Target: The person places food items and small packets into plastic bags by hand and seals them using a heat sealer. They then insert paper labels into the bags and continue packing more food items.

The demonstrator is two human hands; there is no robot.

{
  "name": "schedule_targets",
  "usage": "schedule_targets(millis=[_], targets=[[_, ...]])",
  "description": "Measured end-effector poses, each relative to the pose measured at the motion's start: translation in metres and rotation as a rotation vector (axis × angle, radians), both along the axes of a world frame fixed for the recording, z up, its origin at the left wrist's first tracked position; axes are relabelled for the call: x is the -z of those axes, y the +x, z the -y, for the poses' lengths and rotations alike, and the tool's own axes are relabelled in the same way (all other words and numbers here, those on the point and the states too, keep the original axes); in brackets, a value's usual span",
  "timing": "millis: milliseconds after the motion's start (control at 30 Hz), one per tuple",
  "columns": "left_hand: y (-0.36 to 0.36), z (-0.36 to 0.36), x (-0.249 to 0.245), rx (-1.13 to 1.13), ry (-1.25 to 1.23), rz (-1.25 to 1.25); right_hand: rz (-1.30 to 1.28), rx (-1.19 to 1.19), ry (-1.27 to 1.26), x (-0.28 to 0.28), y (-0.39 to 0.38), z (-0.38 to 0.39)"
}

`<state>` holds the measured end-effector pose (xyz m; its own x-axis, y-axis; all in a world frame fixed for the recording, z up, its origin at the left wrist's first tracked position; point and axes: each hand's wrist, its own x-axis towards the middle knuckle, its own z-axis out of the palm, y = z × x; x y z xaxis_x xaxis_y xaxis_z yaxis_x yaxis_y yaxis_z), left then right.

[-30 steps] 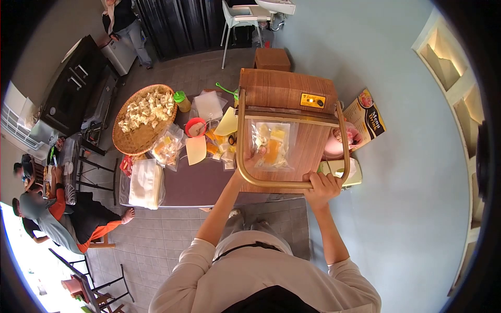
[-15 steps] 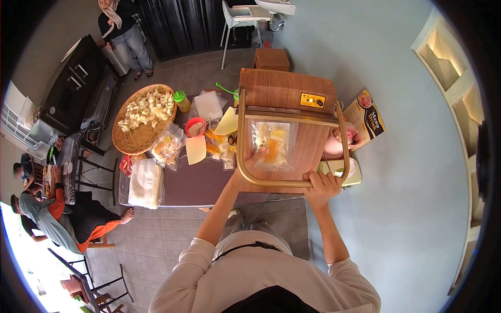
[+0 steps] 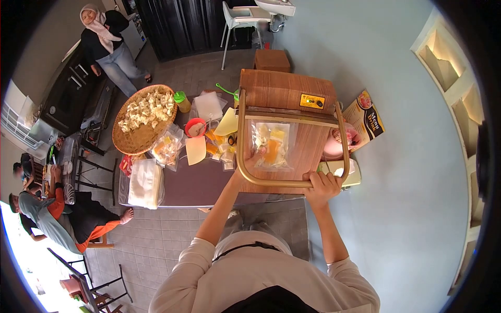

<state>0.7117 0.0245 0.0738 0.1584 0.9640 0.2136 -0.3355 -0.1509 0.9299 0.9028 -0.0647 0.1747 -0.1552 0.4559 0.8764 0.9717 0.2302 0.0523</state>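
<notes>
Indoors, machine on table near wall

Head camera: single wide-angle view, dark rounded corners
Facing: forward and steeply down past the wearer's torso
Near field: forearms, tabletop
Far field: high chair, sink at upper edge

12 o'c: wht plastic high chair, wht wall basin beside it, brn rectangular box nr both. 2 o'c: blk/wht printed menu board. 3 o'c: cream wall shelf w/ lit niches. 10 o'c: standing person in blk top & jeans, nr blk cabinet. 8 o'c: seated person, orange & grey clothes.
</notes>
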Motion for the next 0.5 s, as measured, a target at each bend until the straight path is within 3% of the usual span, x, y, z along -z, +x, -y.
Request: schedule_targets(millis=[67, 133, 167, 233, 267, 333, 433, 500], targets=[[0.0, 0.005, -0.015, -0.029, 0.074, 0.006, 0.006, 0.002, 0.016, -0.005, 0.001, -0.002], [-0.006, 0.011, -0.024, 0.035, -0.14, -0.104, -0.001, -0.01, -0.021, -0.007, 0.002, -0.002], [-0.004, 0.01, -0.021, 0.034, -0.133, -0.103, 0.001, -0.011, -0.013, -0.012, 0.002, -0.003], [-0.001, 0.009, -0.014, 0.06, -0.166, 0.03, -0.115, -0.111, -0.082, -0.03, 0.0, -0.002], [0.0, 0.01, -0.016, 0.058, -0.161, 0.027, -0.117, -0.113, -0.076, -0.043, -0.001, -0.004], [0.004, 0.015, -0.019, -0.159, -0.02, -0.176, -0.1, -0.168, 0.1, -0.078, 0.001, -0.017], [0.002, 0.003, 0.01, -0.139, -0.032, -0.229, -0.124, -0.148, 0.053, -0.131, 0.0, -0.041], [0.005, 0.007, -0.005, -0.163, -0.023, -0.208, -0.086, -0.076, 0.081, -0.156, -0.001, -0.068]])
